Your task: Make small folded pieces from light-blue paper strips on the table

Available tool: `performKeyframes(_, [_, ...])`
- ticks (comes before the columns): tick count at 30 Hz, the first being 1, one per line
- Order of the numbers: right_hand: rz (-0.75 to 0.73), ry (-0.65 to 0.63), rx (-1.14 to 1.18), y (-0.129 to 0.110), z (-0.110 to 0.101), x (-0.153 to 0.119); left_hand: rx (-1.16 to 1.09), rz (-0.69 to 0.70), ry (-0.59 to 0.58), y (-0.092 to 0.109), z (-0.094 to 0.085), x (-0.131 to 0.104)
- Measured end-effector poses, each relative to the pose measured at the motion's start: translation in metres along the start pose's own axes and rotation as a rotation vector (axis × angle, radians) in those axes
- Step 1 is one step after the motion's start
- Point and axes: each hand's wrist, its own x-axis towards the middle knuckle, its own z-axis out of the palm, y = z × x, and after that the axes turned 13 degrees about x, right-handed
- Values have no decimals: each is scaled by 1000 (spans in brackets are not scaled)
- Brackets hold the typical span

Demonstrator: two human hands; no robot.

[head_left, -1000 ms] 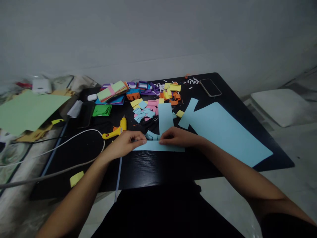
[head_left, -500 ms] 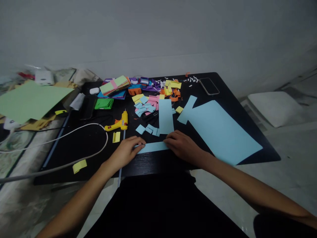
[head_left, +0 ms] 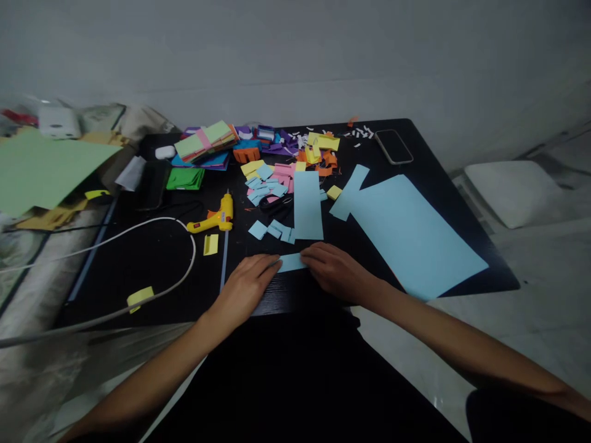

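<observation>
A light blue paper strip (head_left: pixel 290 263) lies near the table's front edge, its two ends covered by my hands. Closed over the left end, my left hand (head_left: pixel 247 282) has its fingers together on the paper. My right hand (head_left: pixel 335 269) is closed on the other end, fingertips bent down onto it. Just beyond is a wider blue paper piece (head_left: pixel 308 206). Small folded blue pieces (head_left: pixel 274 230) lie left of that piece, close to black-handled scissors (head_left: pixel 276 205) partly hidden by paper.
A yellow glue gun (head_left: pixel 215 215) and a pale cable (head_left: pixel 193 246) lie to the left. Large blue sheet (head_left: pixel 410 227) and a phone (head_left: pixel 394 146) occupy the right side. Colored paper stacks (head_left: pixel 207 144) and scraps line the back of the black table (head_left: pixel 161 258).
My left hand has moved right along the strip, so less of it shows between my hands. My right hand stays at its end. The camera view has shifted slightly.
</observation>
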Motion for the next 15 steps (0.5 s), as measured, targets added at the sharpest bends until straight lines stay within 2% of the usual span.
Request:
performKeyframes(6, [-40,7,-36,3,-3,1,-9,-63,19,6,-5,7])
performKeyframes(12, [-82,-55,-71,9,-8,4,-44,-22,-21,-5,-10,14])
performKeyframes(15, [-29,-56,14,9,-10,5,-41,2,-11,-9,-13,18])
